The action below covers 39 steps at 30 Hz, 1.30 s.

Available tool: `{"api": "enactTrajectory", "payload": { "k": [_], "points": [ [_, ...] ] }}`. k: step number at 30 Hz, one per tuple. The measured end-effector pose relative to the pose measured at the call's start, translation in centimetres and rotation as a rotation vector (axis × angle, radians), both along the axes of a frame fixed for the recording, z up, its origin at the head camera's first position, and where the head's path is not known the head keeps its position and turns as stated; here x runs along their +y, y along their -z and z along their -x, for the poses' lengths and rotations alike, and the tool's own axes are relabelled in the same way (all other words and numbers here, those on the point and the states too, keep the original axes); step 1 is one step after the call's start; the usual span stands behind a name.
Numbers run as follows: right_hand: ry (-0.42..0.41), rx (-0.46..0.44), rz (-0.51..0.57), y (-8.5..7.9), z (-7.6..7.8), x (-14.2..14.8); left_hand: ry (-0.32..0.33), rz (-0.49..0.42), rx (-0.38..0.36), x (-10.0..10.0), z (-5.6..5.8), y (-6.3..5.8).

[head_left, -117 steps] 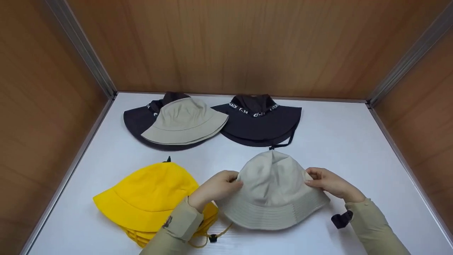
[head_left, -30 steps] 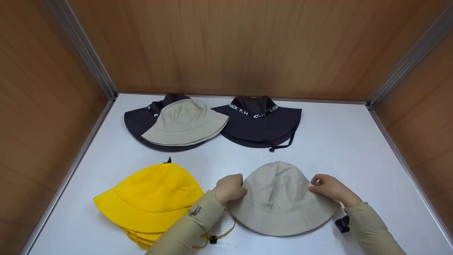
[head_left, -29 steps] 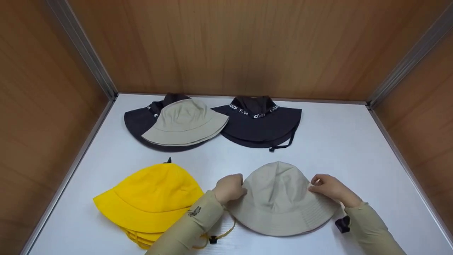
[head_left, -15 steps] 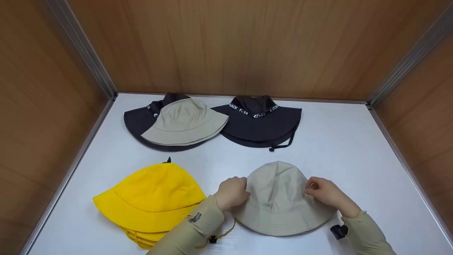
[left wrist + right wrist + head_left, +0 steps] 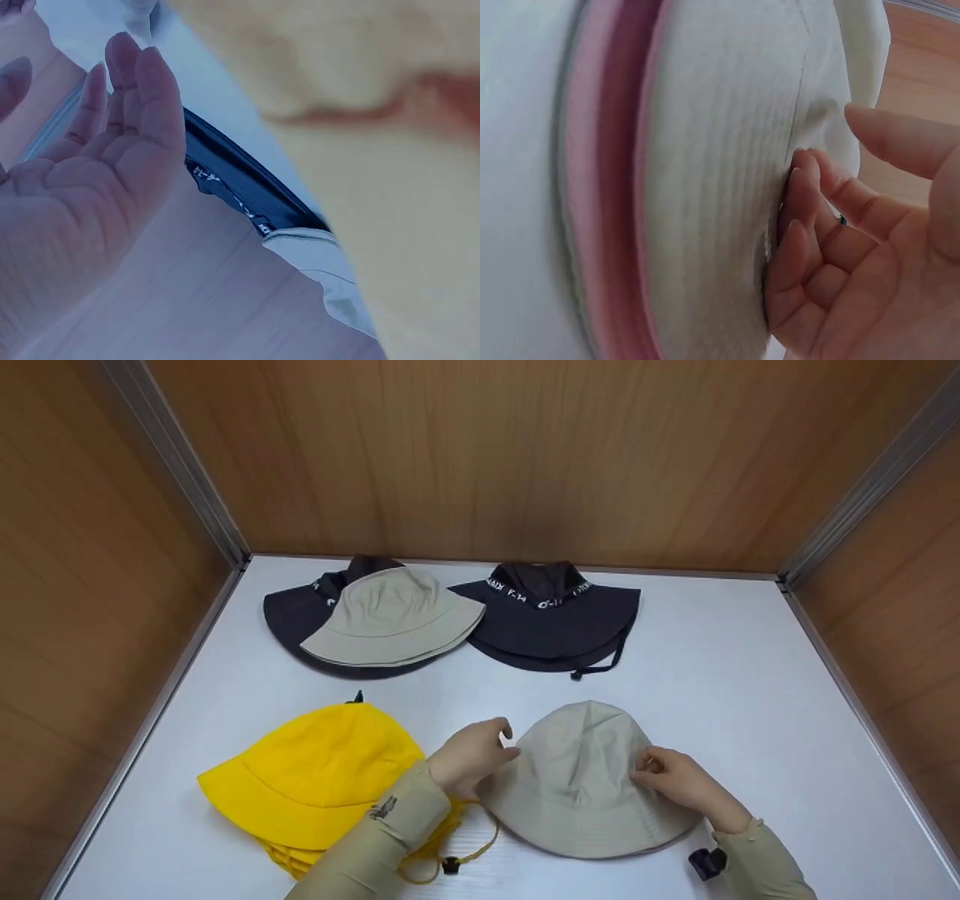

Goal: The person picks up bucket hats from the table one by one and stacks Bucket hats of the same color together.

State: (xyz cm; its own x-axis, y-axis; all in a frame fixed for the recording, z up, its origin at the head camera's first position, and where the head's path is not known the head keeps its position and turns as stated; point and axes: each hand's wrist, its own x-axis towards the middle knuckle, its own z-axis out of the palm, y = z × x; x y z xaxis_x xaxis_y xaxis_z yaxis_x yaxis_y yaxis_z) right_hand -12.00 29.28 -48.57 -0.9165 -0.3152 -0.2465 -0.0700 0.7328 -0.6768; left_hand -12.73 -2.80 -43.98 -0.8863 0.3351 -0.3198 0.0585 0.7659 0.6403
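A pale beige bucket hat [image 5: 581, 780] lies on the white table at front right, crown pointing away. My left hand [image 5: 474, 754] is at its left side with thumb and fingers apart; in the left wrist view that palm [image 5: 82, 180] faces the camera and holds nothing. My right hand [image 5: 679, 780] rests against the hat's right side with loosely bent fingers. The right wrist view shows those fingers [image 5: 791, 247] touching the stitched brim [image 5: 712, 180], the thumb standing away from them. Pink edges show under the brim there.
Stacked yellow bucket hats [image 5: 322, 765] lie at front left, a cord with a black toggle [image 5: 450, 866] trailing from them. Behind, another beige hat [image 5: 390, 615] overlaps a dark hat [image 5: 289, 619]. Dark lettered hats [image 5: 555, 622] lie beside it. Wooden panels [image 5: 525, 457] enclose the table.
Both hands first held the beige hat's sides, and it came down nearer the front edge. Since then my left fingers have spread off it, and my right hand has slid inward along its side.
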Motion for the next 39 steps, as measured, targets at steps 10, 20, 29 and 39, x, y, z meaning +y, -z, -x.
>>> {"api": "enactTrajectory", "payload": {
  "k": [10, 20, 29, 39],
  "points": [
    [-0.006, 0.005, 0.019, 0.5, 0.0, 0.1, -0.336, -0.38, -0.146, -6.0, 4.7, -2.6],
    [-0.001, 0.02, 0.013, 0.7, 0.1, 0.2, -0.8, -0.929, -0.295, -12.2, 8.0, -3.3],
    [0.003, 0.019, 0.028, 1.1, -0.1, 0.2, -1.038, -1.138, -0.341, -14.6, 9.1, -3.2],
    [0.014, 0.016, 0.039, 1.0, -0.2, 0.3, -1.116, -1.119, -0.369, -15.3, 9.0, -1.9]
  ]
}}
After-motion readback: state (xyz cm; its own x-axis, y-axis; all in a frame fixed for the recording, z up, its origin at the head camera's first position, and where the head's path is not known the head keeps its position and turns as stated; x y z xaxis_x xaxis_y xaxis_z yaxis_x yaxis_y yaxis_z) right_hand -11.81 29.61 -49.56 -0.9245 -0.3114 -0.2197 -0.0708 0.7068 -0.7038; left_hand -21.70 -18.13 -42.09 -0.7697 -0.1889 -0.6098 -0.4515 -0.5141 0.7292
